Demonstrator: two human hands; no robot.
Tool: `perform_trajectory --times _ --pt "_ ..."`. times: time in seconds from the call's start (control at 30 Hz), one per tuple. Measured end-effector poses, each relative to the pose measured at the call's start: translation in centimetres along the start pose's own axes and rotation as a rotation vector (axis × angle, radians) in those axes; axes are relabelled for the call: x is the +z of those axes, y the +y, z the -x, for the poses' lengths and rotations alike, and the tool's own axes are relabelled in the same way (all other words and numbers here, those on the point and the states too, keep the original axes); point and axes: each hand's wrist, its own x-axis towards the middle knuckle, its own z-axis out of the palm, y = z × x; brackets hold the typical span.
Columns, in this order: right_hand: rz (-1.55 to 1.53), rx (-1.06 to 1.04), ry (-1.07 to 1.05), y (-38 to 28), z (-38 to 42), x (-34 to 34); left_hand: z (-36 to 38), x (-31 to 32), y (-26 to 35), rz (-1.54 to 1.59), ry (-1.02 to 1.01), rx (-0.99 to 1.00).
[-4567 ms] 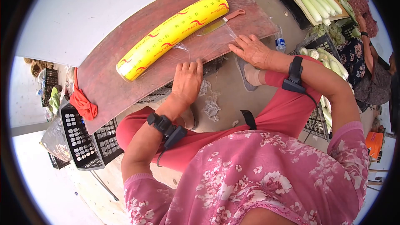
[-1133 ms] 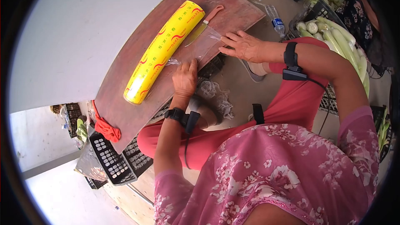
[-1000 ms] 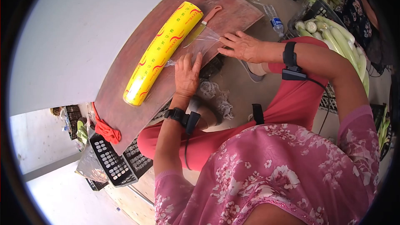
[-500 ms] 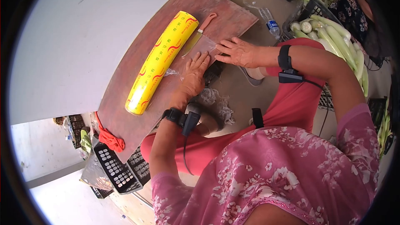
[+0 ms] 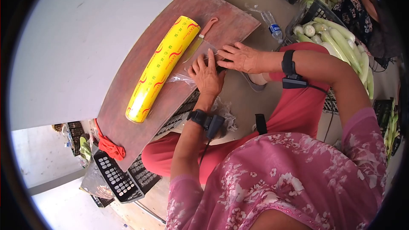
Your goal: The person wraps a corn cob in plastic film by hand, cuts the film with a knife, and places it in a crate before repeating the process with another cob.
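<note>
Roll (image 5: 162, 69) of cling film, yellow w/ red & green print, lies slantwise on the bench (image 5: 123, 115), its lower end toward the red cloth (image 5: 111, 149) at the bench's L corner. Knife (image 5: 208, 26) w/ pink handle lies just R of the roll, handle away from the person, blade pointing back toward the L hand. Clear film (image 5: 181, 79) runs out from the roll's R side toward the hands, crinkled nr the L wrist side. L hand (image 5: 208, 77) is palm down at the bench edge, fingers spread wide over the film. R hand (image 5: 243, 58) is beside it, also palm down, fingers a bit apart, tips at the edge & close to the L fingers; prob. touching film, but it's too clear to be sure. Black crate (image 5: 115, 176) is below the cloth corner. Bottle (image 5: 272, 26), clear w/ blue label, lies on the floor past the bench's R end. Farther R, a veg crate (image 5: 313, 10) holds long pale-green veg (image 5: 341, 44); more veg on a board at top R. Co-worker (image 5: 364, 12) is partly in view beyond the crate.
</note>
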Motion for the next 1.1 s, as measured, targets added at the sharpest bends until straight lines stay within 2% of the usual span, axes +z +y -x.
perform_trajectory --times 0.2,0.3,0.4,0.53,0.63,0.73,0.8,0.93,1.07,1.1 --pt "-0.011 0.003 -0.054 0.2 0.0 -0.6 0.6 0.0 0.1 -0.03 0.011 0.0" --pt "-0.014 -0.017 0.03 0.4 0.2 -0.6 0.9 0.0 0.1 -0.061 0.032 0.014" --pt "-0.124 0.007 -0.043 0.5 0.0 -0.8 2.0 -0.2 -0.9 -0.105 0.036 0.02" --pt "-0.064 -0.05 0.137 1.1 0.7 -0.5 1.1 0.1 -0.4 -0.124 0.075 0.1" --pt "-0.17 -0.053 -0.011 2.2 0.8 -2.7 1.0 -0.2 0.1 -0.131 0.02 0.061" --pt "-0.174 0.062 -0.348 5.6 0.6 -6.8 1.0 -0.2 0.1 -0.137 -0.01 0.029" --pt "-0.171 0.212 -0.43 9.4 1.0 -8.0 0.9 -0.2 0.3 -0.133 -0.018 0.02" --pt "-0.119 0.584 -0.3 17.6 5.2 -10.4 1.0 -0.5 0.4 -0.123 -0.026 0.005" --pt "0.083 1.05 -0.06 23.5 10.6 -8.2 0.9 0.0 0.4 -0.16 0.014 0.019" --pt "0.083 1.123 -0.08 24.4 11.9 -8.1 0.9 0.2 0.4 -0.164 0.022 0.019"
